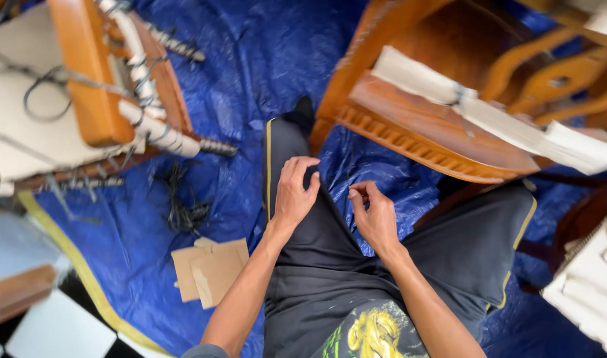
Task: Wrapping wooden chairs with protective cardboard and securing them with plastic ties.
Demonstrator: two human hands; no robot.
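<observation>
I sit on a blue tarp (264, 59) in dark shorts with yellow piping. My left hand (294, 192) rests over my left thigh, fingers spread and bent, holding nothing I can see. My right hand (375, 215) hovers over my lap with thumb and fingers pinched together; whether something small is in the pinch cannot be told. Just beyond my hands lies a carved wooden furniture piece (423, 132) with white padding strips (502, 119) tied to it.
A wooden frame with white padding and grey cords (85, 93) lies at the upper left. A pile of dark nails or staples (181, 205) and brown cardboard pieces (211, 268) sit on the tarp. Checkered floor (52, 328) shows at the lower left; white material (592, 285) at the right.
</observation>
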